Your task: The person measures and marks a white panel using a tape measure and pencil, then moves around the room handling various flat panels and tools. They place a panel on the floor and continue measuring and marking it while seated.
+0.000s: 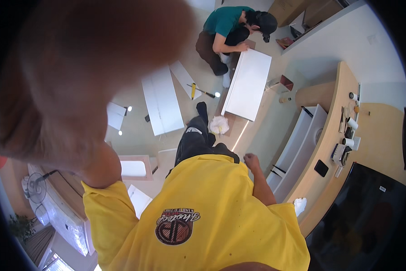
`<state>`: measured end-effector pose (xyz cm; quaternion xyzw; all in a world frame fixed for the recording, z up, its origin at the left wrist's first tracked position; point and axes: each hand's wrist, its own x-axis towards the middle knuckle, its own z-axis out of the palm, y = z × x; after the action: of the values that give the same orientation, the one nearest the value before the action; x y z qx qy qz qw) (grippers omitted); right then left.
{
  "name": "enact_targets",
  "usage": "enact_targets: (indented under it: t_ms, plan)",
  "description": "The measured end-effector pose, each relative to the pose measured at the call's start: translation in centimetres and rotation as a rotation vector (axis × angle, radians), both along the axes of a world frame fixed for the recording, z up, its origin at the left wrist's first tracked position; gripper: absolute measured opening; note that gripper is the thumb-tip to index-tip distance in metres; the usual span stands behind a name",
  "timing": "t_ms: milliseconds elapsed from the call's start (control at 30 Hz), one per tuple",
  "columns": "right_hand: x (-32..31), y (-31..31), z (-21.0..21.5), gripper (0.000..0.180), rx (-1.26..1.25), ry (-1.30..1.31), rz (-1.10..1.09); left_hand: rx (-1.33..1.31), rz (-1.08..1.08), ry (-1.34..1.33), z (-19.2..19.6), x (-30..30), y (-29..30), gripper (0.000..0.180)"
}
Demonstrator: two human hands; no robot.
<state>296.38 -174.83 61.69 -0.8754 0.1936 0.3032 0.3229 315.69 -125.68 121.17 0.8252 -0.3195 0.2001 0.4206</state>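
My left hand [126, 36] is raised close to the camera, large and blurred, hiding the upper left of the head view. Its fingers cannot be made out, nor whether they hold anything. Beside my right hip hangs my right hand [252, 159], small in view, its fingers curled in and nothing visible in them. It is closest to my dark trousers [191, 140]. Ahead, a co-worker [225, 22] in a green shirt and dark cap crouches, one hand on the end of a white furniture panel or box [248, 86].
White boards [162, 104] lie on the floor, with a yellow-handled tool [193, 91] and a screwdriver [206, 93] nearby. A crumpled white bag [219, 125] is by my foot. To the right stand a wooden counter [309, 198] bearing a phone [321, 168] and a black fridge-like cabinet [356, 217].
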Motion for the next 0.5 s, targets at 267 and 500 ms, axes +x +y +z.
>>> enact_targets:
  t_ms: [267, 500]
  plan:
    - [8.3, -1.5, -1.5, 0.027, 0.038, 0.002, -0.216, 0.297, -0.138, -0.298, 1.3, 6.9, 3.9, 0.073]
    - [35.1, 9.2, 11.2, 0.033, 0.054, -0.48, -0.037, -0.034, 0.445, -0.616, 0.5, 13.1, 10.6, 0.057]
